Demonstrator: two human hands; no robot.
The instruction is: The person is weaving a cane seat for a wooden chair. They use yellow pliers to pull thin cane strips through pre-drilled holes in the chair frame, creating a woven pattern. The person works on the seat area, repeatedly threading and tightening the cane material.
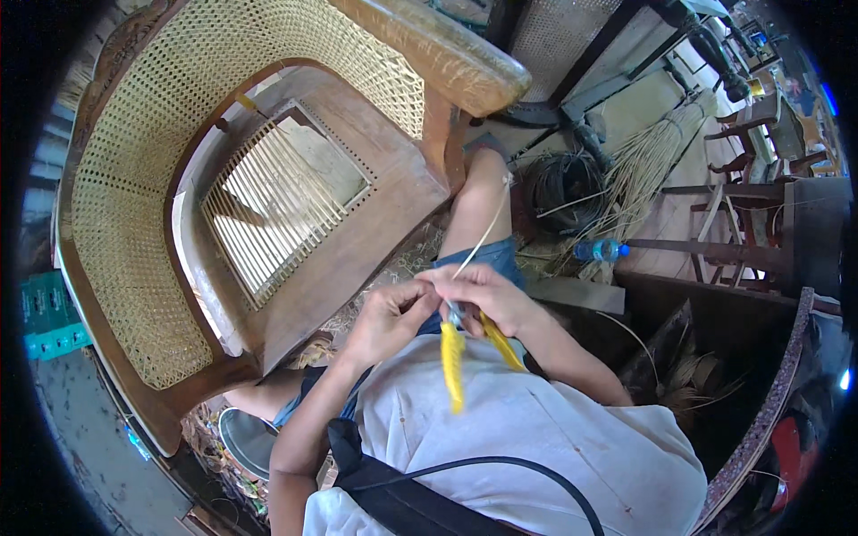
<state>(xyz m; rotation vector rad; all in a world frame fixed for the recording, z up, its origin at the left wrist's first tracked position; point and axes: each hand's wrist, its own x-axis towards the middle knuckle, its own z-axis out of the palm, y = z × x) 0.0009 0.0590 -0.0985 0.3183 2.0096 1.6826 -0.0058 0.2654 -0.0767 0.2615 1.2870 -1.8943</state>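
Note:
Both of my hands meet in front of my shirt. My right hand is closed round pliers with yellow handles, whose jaws are mostly hidden by the fingers. A thin pale cane strand rises from its fingertips past my knee. The fingertips of my left hand are pinched together against the right ones, at the strand's lower end; the exact grip is hidden. Beyond them stands a wooden armchair with a woven cane back. Parallel cane strands cross part of its seat opening.
A dark coil and a bundle of loose cane lie at the right, near a blue-tinted plastic bottle. A bucket sits below the chair at the left. Wooden furniture crowds the far right.

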